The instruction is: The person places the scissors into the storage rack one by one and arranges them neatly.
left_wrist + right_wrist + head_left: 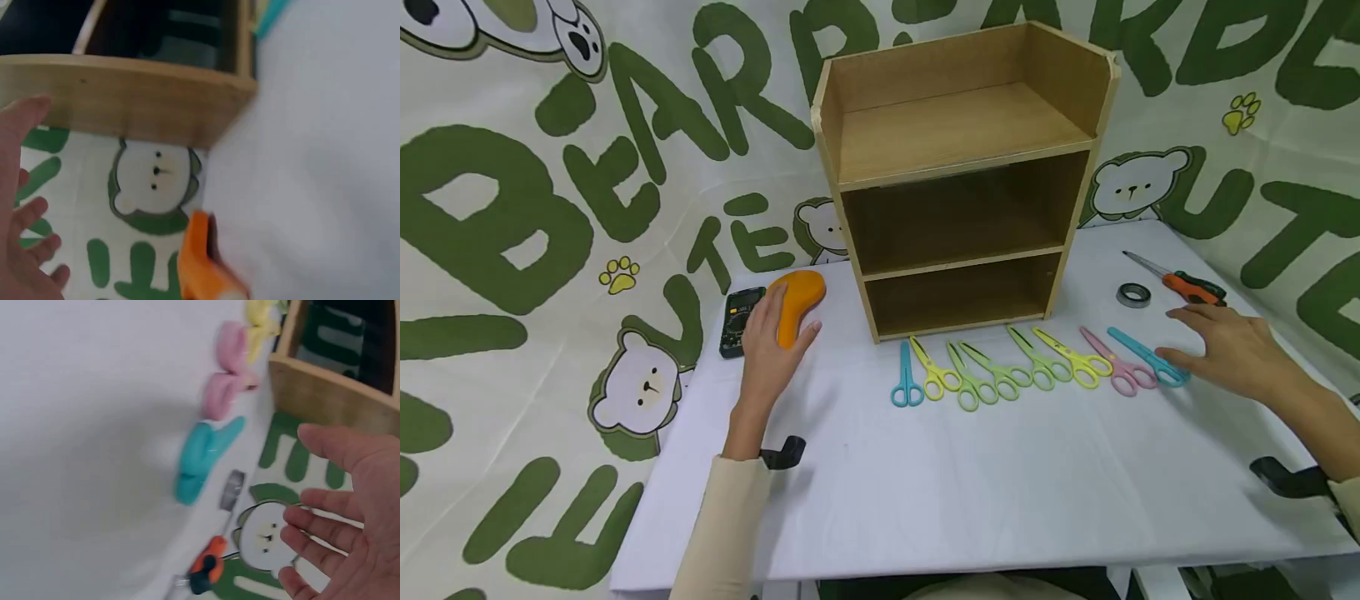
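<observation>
White cloth-covered surface point(1000, 500) from the head view: broad bare stretch at the near edge, wooden shelf point(958, 175) at the back. Left hand point(771, 342) flat, fingers straight, resting on orange object point(797, 304) beside multimeter point(739, 321). Right hand point(1232, 350) spread, fingertips at teal scissors point(1150, 357), last in a row of scissors.

Left wrist view: fingers relaxed, apart, nothing clamped; orange object point(200, 262) near shelf corner point(144, 100).

Right wrist view: palm point(350, 512) open, holding nothing; teal scissors point(203, 456) blurred, just beside pink scissors point(228, 372).
</observation>
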A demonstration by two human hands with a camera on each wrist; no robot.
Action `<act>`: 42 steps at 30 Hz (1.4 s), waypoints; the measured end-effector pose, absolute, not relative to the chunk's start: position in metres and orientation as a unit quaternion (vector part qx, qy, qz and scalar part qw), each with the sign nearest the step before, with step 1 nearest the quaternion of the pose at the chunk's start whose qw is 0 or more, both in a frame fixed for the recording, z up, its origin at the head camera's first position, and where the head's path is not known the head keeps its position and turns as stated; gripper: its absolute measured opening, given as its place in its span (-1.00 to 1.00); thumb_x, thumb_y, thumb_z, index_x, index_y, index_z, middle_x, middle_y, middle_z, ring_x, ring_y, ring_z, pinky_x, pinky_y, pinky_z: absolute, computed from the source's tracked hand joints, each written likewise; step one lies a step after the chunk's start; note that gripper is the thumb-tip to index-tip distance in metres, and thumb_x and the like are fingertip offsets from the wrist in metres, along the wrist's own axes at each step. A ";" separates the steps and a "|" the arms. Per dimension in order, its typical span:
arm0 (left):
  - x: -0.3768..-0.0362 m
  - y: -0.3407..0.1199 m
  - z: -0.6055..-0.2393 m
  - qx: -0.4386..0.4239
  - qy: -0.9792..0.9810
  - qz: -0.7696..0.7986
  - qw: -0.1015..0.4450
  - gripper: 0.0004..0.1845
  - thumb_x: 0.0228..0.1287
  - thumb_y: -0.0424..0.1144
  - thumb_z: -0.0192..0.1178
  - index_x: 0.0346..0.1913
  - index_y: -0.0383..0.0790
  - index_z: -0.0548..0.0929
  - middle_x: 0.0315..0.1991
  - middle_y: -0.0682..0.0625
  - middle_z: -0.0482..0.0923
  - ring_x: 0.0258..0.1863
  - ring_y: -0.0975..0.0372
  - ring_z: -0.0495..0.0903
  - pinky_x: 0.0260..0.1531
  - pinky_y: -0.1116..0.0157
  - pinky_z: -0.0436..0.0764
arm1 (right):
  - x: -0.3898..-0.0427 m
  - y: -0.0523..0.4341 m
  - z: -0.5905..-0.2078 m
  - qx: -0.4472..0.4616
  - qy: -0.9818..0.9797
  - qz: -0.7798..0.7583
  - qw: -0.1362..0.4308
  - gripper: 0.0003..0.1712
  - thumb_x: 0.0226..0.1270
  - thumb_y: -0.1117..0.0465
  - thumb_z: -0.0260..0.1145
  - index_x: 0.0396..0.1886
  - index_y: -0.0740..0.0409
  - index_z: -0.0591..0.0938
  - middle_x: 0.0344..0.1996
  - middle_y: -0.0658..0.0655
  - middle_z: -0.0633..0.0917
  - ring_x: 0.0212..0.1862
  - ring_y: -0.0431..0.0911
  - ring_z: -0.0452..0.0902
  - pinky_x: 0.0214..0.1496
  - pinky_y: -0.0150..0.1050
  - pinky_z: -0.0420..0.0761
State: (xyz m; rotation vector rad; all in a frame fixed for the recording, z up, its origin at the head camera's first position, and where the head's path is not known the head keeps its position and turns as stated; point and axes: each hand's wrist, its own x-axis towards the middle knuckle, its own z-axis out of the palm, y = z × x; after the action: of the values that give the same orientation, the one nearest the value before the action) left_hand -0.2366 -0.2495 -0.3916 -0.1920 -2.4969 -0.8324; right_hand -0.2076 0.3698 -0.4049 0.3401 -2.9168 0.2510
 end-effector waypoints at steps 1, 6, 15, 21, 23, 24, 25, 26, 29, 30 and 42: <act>-0.243 -0.244 -0.389 -0.075 -0.904 -0.331 0.259 -0.19 0.32 0.17 0.25 0.56 0.06 0.23 0.52 -0.05 0.14 0.47 -0.04 0.12 0.40 -0.21 0.05 | -0.208 0.373 -0.408 0.114 -0.986 0.089 0.084 -0.22 0.18 -0.05 0.48 0.20 0.42 0.50 0.19 0.58 0.40 0.19 0.50 0.26 -0.07 0.42 0.31; -0.269 -0.217 -0.383 -0.106 -0.847 -0.432 0.290 -0.32 0.34 0.02 0.31 0.48 0.06 0.38 0.41 -0.03 0.30 0.33 0.01 0.34 0.31 0.00 0.41 | -0.207 0.390 -0.428 0.109 -0.989 0.102 0.012 -0.17 0.20 -0.11 0.47 0.22 0.44 0.47 0.20 0.60 0.36 0.20 0.53 0.20 -0.07 0.45 0.29; -0.295 -0.175 -0.374 -0.166 -0.786 -0.519 0.292 -0.41 0.37 -0.11 0.31 0.43 0.02 0.45 0.32 0.02 0.42 0.19 0.00 0.50 0.19 0.05 0.53 | -0.196 0.406 -0.453 0.119 -0.985 0.112 -0.052 -0.23 0.26 -0.07 0.43 0.23 0.42 0.47 0.17 0.59 0.37 0.15 0.55 0.24 -0.15 0.50 0.41; -0.300 -0.154 -0.370 -0.197 -0.757 -0.544 0.303 -0.44 0.39 -0.23 0.29 0.43 -0.04 0.46 0.29 -0.03 0.46 0.12 0.03 0.55 0.15 -0.02 0.55 | -0.192 0.408 -0.456 0.125 -0.982 0.127 -0.057 -0.29 0.17 0.00 0.50 0.18 0.36 0.54 0.13 0.52 0.42 0.11 0.48 0.31 -0.17 0.51 0.41; -0.300 -0.150 -0.371 -0.194 -0.751 -0.548 0.314 -0.44 0.40 -0.27 0.27 0.43 -0.07 0.46 0.28 -0.05 0.47 0.09 0.06 0.58 0.13 -0.01 0.57 | -0.192 0.408 -0.457 0.129 -0.982 0.129 -0.050 -0.29 0.11 0.01 0.53 0.16 0.34 0.57 0.10 0.47 0.44 0.09 0.45 0.33 -0.16 0.49 0.42; -0.300 -0.149 -0.371 -0.191 -0.747 -0.551 0.320 -0.45 0.40 -0.28 0.26 0.43 -0.07 0.46 0.27 -0.04 0.48 0.07 0.08 0.59 0.13 0.01 0.58 | -0.193 0.408 -0.457 0.133 -0.981 0.132 -0.045 -0.29 0.09 0.02 0.55 0.15 0.34 0.58 0.09 0.45 0.45 0.07 0.42 0.34 -0.16 0.48 0.43; -0.301 -0.148 -0.372 -0.184 -0.745 -0.552 0.326 -0.45 0.40 -0.29 0.26 0.42 -0.08 0.47 0.26 -0.04 0.49 0.07 0.10 0.59 0.12 0.04 0.59 | -0.193 0.408 -0.458 0.135 -0.981 0.135 -0.041 -0.28 0.08 0.01 0.57 0.14 0.35 0.58 0.07 0.42 0.45 0.07 0.40 0.35 -0.13 0.47 0.43; -0.301 -0.149 -0.373 -0.175 -0.745 -0.552 0.331 -0.45 0.40 -0.29 0.26 0.42 -0.06 0.47 0.25 -0.01 0.50 0.06 0.15 0.60 0.12 0.07 0.60 | -0.194 0.407 -0.458 0.142 -0.979 0.139 -0.033 -0.28 0.07 0.02 0.58 0.13 0.36 0.59 0.06 0.40 0.46 0.05 0.38 0.36 -0.11 0.45 0.44; -0.300 -0.151 -0.373 -0.161 -0.743 -0.552 0.341 -0.45 0.39 -0.26 0.26 0.42 -0.01 0.48 0.24 0.05 0.51 0.06 0.20 0.59 0.12 0.14 0.60 | -0.196 0.405 -0.459 0.163 -0.976 0.145 0.010 -0.33 0.01 0.04 0.62 0.05 0.35 0.65 -0.04 0.31 0.56 -0.01 0.27 0.47 -0.11 0.33 0.55; -0.300 -0.152 -0.373 -0.160 -0.743 -0.552 0.342 -0.45 0.39 -0.23 0.26 0.42 0.01 0.48 0.24 0.06 0.52 0.06 0.21 0.59 0.12 0.15 0.60 | -0.197 0.404 -0.460 0.165 -0.975 0.149 0.021 -0.35 -0.01 0.05 0.64 0.02 0.35 0.67 -0.06 0.29 0.58 -0.03 0.25 0.49 -0.11 0.28 0.58; -0.304 -0.156 -0.367 -0.166 -0.739 -0.554 0.345 -0.46 0.40 -0.22 0.26 0.41 0.03 0.49 0.24 0.09 0.52 0.06 0.22 0.59 0.11 0.13 0.61 | -0.190 0.389 -0.438 0.169 -0.955 0.182 0.162 -0.45 -0.29 0.07 0.74 -0.26 0.22 0.75 -0.31 0.02 0.65 -0.23 -0.34 0.42 -0.22 -0.31 0.47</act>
State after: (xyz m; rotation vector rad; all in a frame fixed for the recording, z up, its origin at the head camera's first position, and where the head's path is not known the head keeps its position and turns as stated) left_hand -0.3042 -0.1561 -0.3674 -0.4304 -1.9184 -1.4394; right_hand -0.1901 0.3895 -0.4382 0.4814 -2.7247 0.5207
